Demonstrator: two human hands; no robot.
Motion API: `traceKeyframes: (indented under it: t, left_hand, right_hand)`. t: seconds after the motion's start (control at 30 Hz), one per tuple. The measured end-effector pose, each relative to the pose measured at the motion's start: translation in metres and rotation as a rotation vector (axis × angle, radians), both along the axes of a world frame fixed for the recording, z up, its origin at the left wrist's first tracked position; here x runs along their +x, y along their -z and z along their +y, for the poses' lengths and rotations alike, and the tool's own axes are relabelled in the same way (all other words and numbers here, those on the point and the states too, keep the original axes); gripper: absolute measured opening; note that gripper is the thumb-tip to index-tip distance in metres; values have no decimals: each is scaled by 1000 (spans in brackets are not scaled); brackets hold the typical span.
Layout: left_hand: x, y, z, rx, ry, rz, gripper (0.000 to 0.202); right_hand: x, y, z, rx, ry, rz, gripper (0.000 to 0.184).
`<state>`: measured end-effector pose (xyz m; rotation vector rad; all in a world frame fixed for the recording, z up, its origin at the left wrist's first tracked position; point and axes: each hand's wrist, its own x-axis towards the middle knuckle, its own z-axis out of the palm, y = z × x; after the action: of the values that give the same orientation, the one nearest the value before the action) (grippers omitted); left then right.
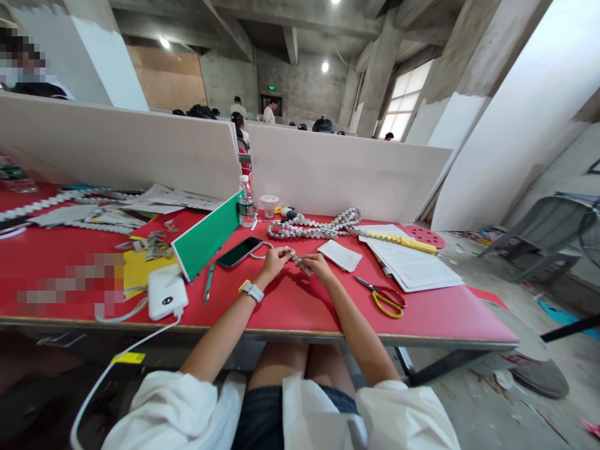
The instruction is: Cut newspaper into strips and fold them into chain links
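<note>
A small grey piece of folded paper [303,267] is held above a smooth red tabletop [290,312], pinched between the fingertips of the left hand [276,260] and the right hand [318,266], both closed on it from opposite sides. Its exact folds cannot be made out at this size. The left wrist is circled by a pale band [253,291] with a yellow edge.

Beyond the hands, a zigzag chain [304,232] of tightly interlocked grey-white links is laid in loops, its right end finished in a yellow ridged length [403,242]. To the right, a small stack of white slips [340,255] is set near flat, overlapping paper sheets [415,265], and metal-bladed scissors [385,300] with red and yellow looped handles are left spread. To the left, a glossy black phone [239,252] is laid near a slim green pen [209,282]. A flat green panel [209,235] is stood on edge beside a rounded white power bank [167,294], into which a cable is plugged. A clear plastic bottle [246,203] is placed before the matte white partition [347,172].
</note>
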<state>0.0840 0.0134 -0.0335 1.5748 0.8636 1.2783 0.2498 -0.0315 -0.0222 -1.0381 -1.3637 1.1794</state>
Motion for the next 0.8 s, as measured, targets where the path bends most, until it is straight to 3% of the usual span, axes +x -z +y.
traceKeyframes:
  t: [0.23, 0.4, 0.53, 0.8]
  left_hand:
    - [1, -2, -1, -28, 12, -20, 26]
    - [1, 3, 1, -10, 43, -19, 27]
    - [-1, 3, 2, -60, 66, -10, 33]
    - [-1, -6, -3, 40, -11, 102, 27]
  right_hand:
    - [-3, -2, -3, 100, 13, -181, 23]
    - [-7, 2, 2, 162, 131, -282, 26]
    - [-8, 3, 3, 204, 147, -301, 25]
    - [-12, 5, 2, 297, 198, -465, 26]
